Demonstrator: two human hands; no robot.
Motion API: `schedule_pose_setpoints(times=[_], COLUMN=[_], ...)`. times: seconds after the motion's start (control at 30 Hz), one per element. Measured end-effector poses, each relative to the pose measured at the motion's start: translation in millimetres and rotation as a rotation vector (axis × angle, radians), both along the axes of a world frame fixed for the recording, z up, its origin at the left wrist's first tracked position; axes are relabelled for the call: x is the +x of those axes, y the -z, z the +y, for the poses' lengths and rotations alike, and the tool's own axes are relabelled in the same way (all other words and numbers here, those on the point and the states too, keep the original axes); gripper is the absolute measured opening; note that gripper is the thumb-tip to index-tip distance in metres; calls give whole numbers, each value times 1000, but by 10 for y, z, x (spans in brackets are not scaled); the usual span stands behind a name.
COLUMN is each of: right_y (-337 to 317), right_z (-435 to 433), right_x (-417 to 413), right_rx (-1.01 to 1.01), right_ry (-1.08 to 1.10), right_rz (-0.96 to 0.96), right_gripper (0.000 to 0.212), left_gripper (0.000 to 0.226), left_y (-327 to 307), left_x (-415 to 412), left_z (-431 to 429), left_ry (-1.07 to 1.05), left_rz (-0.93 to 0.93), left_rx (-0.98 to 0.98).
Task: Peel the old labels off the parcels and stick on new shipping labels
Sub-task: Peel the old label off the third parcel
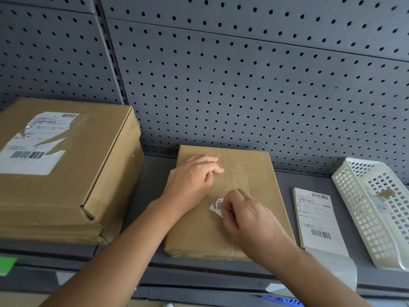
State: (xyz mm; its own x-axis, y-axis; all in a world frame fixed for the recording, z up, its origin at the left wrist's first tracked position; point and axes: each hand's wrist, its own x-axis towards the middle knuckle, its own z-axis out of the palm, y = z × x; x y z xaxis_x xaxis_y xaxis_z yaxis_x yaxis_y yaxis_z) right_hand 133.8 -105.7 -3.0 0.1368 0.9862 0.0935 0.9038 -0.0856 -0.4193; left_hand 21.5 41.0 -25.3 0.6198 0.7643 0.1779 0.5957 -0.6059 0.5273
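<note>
Your right hand pinches a small white scrap of old label between thumb and fingertips. The scrap sits at the hand's 9 to 10 o'clock, at the fingertips, on top of the parcel. Its free edge is curled up off the cardboard; how much is stuck underneath is hidden by your fingers.

Your left hand lies at the scrap's 10 to 11 o'clock, nearby but not touching it. It grips nothing, and its relaxed fingers rest on the parcel top to steady it.

The parcel's long axis runs roughly 12 to 6. The right hand is nearer the scrap and already has it, so the peel is its job, probably pulling toward 4 o'clock, away from the left hand.

The new labels lie flat on the shelf at the right hand's 3 o'clock, just beside the parcel. The basket is beyond them, with what look like peeled scraps inside. A box at 9 o'clock carries a torn label.
</note>
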Motion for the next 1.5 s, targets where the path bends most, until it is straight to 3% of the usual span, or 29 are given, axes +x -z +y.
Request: schedule_pose_setpoints(times=[0.13, 0.27, 0.4, 0.53, 0.73, 0.9, 1.07, 1.3, 1.5], right_y=[-26, 4, -17, -123, -416, -321, -157, 142, 139], right_z=[-29, -16, 39, 174, 267, 166, 72, 13, -24], right_x=[71, 76, 104, 201, 368, 544, 543, 567, 633], right_rx=[-10, 9, 8, 18, 159, 138, 90, 191, 167], right_ry=[-62, -86, -54, 51, 217, 233, 131, -10, -78], right_rz=[62, -10, -3, 110, 452, 543, 432, -17, -24], right_gripper=[24, 8, 8, 9, 16, 20, 25, 8, 8], left_gripper=[37, 37, 37, 35, 34, 34, 33, 35, 35], left_y=[-3, 17, 13, 26, 11, 9, 11, 22, 5], left_x=[-4, -2, -6, -8, -21, -14, -20, -16, -15], left_z=[1, 8, 7, 14, 1, -1, 6, 7, -3], left_ry=[5, 3, 15, 8, 15, 12, 11, 10, 9], left_rz=[12, -2, 2, 24, 35, 21, -2, 1, 16], left_rx=[-1, 6, 18, 22, 30, 13, 1, 10, 16])
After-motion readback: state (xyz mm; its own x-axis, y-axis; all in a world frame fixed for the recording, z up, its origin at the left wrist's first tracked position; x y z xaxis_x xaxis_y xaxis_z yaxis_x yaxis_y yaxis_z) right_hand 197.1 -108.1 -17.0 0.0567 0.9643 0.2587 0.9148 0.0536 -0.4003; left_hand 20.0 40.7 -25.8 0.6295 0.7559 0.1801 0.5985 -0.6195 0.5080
